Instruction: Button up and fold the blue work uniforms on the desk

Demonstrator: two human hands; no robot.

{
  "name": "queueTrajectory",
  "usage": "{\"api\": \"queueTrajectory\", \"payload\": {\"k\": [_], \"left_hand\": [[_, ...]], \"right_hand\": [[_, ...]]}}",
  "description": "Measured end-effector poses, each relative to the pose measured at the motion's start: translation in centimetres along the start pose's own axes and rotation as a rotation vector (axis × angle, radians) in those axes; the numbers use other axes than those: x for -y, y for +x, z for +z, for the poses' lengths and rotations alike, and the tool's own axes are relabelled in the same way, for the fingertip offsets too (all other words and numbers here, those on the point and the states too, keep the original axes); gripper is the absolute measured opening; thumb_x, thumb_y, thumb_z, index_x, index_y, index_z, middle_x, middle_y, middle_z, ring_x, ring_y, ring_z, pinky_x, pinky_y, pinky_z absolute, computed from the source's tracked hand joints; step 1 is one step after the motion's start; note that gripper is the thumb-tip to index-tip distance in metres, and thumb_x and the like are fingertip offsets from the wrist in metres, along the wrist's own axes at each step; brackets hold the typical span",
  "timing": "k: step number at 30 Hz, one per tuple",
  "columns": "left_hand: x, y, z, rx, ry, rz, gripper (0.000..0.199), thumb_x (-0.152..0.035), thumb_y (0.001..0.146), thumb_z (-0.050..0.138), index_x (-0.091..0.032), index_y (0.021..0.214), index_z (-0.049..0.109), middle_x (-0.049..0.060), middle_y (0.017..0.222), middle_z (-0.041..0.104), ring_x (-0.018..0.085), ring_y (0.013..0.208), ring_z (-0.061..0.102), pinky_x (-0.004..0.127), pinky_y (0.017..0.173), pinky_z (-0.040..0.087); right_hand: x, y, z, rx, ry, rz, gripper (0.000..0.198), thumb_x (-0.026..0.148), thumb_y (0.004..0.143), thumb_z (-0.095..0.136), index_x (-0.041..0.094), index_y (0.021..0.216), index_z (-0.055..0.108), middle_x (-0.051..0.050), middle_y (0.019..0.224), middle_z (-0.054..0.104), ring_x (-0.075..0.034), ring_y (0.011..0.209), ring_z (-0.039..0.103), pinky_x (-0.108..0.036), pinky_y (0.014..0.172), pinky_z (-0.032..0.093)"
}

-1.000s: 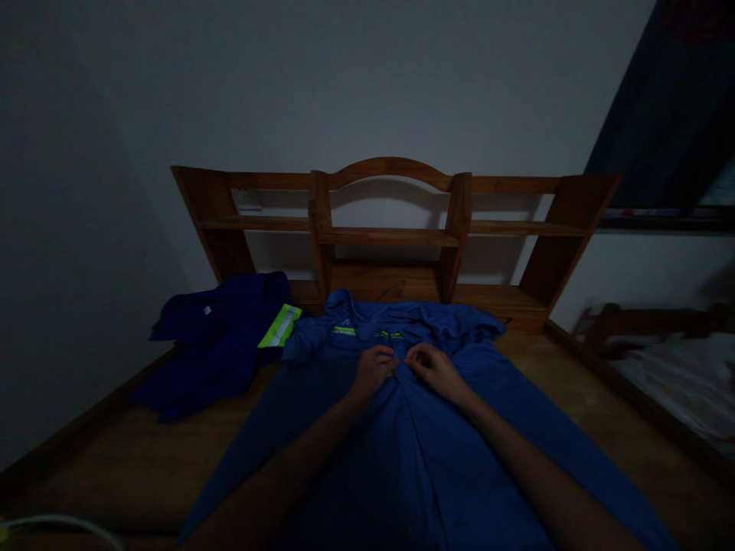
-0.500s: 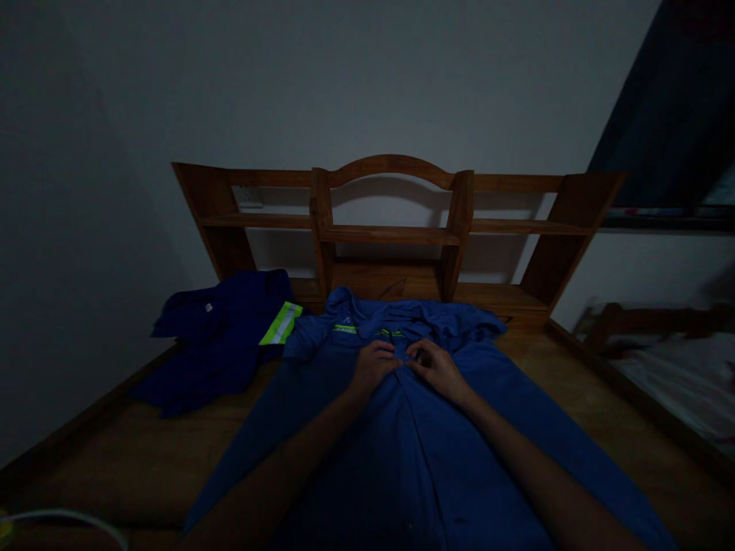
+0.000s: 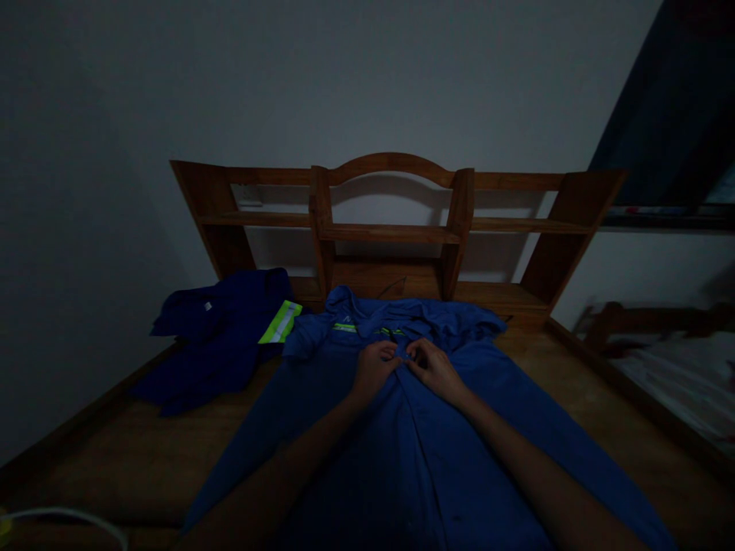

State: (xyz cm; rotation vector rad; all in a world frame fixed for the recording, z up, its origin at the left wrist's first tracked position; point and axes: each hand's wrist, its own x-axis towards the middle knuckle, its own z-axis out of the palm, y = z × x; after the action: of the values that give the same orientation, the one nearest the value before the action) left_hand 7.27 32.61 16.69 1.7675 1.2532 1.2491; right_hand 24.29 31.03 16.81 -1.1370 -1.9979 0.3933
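A blue work jacket [image 3: 367,451] lies spread on a wooden desk, its front opening running toward me and its far end crumpled. Yellow-green and silver strips and a small light mark show near that far end. At the top of the opening, my left hand [image 3: 374,370] pinches the cloth edge. Close beside it on the right, my right hand [image 3: 436,370] grips the other side of the front, thumb and fingers curled together. Whether a button or other fastener sits between the fingertips is too dark and small to tell.
A darker blue garment [image 3: 230,344] with a reflective band lies at the left. Behind stands a wooden shelf unit [image 3: 390,233] against the wall. A pale cable [image 3: 69,511] curves at the lower left, and a wooden frame with whitish cloth [image 3: 677,375] is at the right.
My fingers have shifted slightly at the jacket's front, the right hand edging a little left toward the left hand. The garments stay in place.
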Motion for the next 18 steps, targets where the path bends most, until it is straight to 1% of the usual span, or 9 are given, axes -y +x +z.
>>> {"api": "queueTrajectory", "payload": {"k": [2,6,10,14,18], "left_hand": [[0.15,0.01,-0.14,-0.006,0.047,0.034,0.023,-0.022,0.065,0.071,-0.016,0.087,0.068,0.005,0.082,0.066,0.015,0.072,0.062,0.026,0.068,0.048],[0.44,0.08,-0.15,0.006,0.061,0.018,0.022,-0.022,0.065,0.071,-0.015,0.086,0.067,0.005,0.086,0.064,0.014,0.070,0.061,0.024,0.063,0.048],[0.21,0.03,-0.02,0.015,0.074,0.017,0.019,-0.020,0.066,0.069,-0.016,0.084,0.066,0.004,0.091,0.063,0.012,0.068,0.060,0.023,0.062,0.047],[-0.25,-0.03,0.03,0.022,0.059,-0.005,0.015,-0.017,0.066,0.067,-0.016,0.081,0.064,0.003,0.083,0.064,0.013,0.068,0.060,0.023,0.063,0.045],[-0.19,0.00,0.04,0.022,0.042,-0.023,0.012,-0.015,0.066,0.065,-0.016,0.077,0.063,0.002,0.074,0.063,0.014,0.068,0.059,0.024,0.064,0.045]], "right_hand": [[0.03,0.01,-0.02,-0.002,-0.004,0.000,0.014,0.019,0.080,0.055,0.019,0.094,0.053,-0.001,0.085,0.055,-0.012,0.069,0.053,-0.024,0.064,0.042],[0.07,0.03,0.01,-0.003,-0.011,0.001,0.012,0.018,0.080,0.053,0.019,0.092,0.053,-0.002,0.086,0.055,-0.013,0.075,0.053,-0.025,0.067,0.041],[0.09,0.05,0.05,-0.002,-0.024,0.017,0.010,0.017,0.081,0.053,0.019,0.091,0.053,-0.001,0.083,0.054,-0.014,0.075,0.053,-0.025,0.066,0.040],[0.23,0.04,0.01,-0.007,-0.041,0.018,0.008,0.019,0.082,0.052,0.019,0.089,0.053,-0.001,0.082,0.055,-0.013,0.074,0.053,-0.025,0.066,0.040],[0.31,0.00,-0.01,-0.013,-0.034,0.020,0.007,0.019,0.082,0.052,0.019,0.089,0.053,-0.001,0.081,0.055,-0.013,0.073,0.053,-0.024,0.065,0.039]]}}
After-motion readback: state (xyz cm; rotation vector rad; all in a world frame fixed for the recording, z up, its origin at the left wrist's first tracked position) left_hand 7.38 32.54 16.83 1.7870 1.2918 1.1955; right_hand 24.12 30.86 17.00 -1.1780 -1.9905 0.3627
